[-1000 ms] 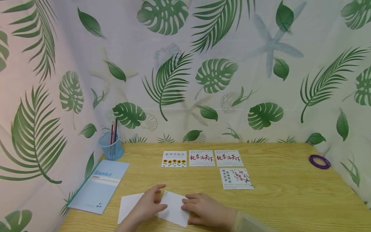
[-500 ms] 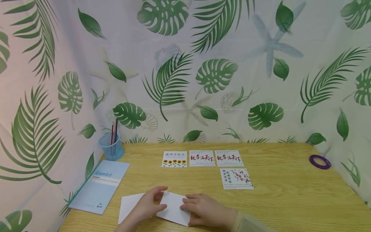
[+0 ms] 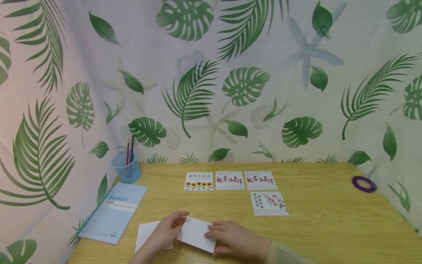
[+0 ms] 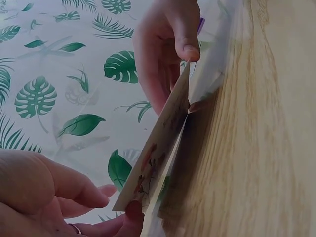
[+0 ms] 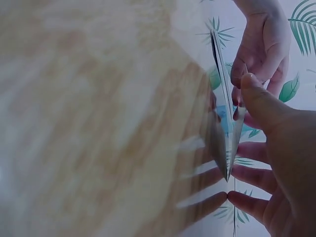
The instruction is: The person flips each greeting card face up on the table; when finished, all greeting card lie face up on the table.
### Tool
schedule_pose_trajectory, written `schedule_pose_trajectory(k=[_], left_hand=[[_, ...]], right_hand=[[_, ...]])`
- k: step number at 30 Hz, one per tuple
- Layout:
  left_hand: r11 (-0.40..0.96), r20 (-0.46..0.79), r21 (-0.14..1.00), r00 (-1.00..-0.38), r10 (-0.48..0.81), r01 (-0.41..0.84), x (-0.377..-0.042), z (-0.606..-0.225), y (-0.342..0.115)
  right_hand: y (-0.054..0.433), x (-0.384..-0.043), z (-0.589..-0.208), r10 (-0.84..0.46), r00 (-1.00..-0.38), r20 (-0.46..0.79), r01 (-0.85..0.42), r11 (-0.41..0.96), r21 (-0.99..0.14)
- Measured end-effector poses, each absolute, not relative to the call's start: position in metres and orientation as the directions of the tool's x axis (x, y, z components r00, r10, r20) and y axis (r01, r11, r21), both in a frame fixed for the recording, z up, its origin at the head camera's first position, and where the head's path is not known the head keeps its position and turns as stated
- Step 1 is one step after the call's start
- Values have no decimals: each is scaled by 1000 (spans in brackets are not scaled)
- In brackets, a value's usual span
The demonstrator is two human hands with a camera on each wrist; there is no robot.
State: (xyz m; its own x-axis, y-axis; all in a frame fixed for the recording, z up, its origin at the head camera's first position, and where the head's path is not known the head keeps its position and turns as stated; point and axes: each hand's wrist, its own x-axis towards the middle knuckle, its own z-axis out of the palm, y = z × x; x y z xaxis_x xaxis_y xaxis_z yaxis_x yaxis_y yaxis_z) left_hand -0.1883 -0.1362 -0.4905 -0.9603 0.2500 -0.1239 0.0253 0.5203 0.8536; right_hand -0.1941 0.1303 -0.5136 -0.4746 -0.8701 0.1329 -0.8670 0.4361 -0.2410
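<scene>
A white-backed card (image 3: 196, 234) is between both hands, tilted with one side off the table. Its printed underside (image 4: 150, 165) shows a dark and reddish picture in the left wrist view. My left hand (image 3: 166, 231) pinches the card's left end, with the thumb out of sight under it in the head view. At the opposite end my right hand (image 3: 237, 240) grips the card, fingers spread over its top and thumb at the near edge. Partly behind the left forearm, more white paper or card (image 3: 145, 234) lies face down on the table.
Beyond the hands lie a sunflower card (image 3: 198, 182), two red-lettered cards (image 3: 229, 180) and a blossom card (image 3: 269, 204). To the left are a blue notebook (image 3: 113, 212) and a blue pen cup (image 3: 126, 167). A purple tape ring (image 3: 363, 184) sits far right on the wooden table (image 3: 323, 220).
The card between the hands has tipped up, its near edge rising slightly. My left thumb has gone from above the card to beneath it. The right hand has barely moved.
</scene>
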Motion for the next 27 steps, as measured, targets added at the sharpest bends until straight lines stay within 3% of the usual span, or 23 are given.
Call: schedule_pose_trajectory(k=[12, 20, 27], left_hand=[[444, -139, 896, -944, 301, 10, -191, -490, -142], [383, -118, 924, -937, 330, 19, -191, -490, -144], [318, -129, 948, -926, 355, -10, -192, -491, -146]], right_hand=[[138, -192, -507, -844, -507, 173, -818, 409, -405], [139, -193, -501, -801, -576, 164, -758, 448, -474], [140, -194, -499, -740, -630, 235, -717, 438, -542]])
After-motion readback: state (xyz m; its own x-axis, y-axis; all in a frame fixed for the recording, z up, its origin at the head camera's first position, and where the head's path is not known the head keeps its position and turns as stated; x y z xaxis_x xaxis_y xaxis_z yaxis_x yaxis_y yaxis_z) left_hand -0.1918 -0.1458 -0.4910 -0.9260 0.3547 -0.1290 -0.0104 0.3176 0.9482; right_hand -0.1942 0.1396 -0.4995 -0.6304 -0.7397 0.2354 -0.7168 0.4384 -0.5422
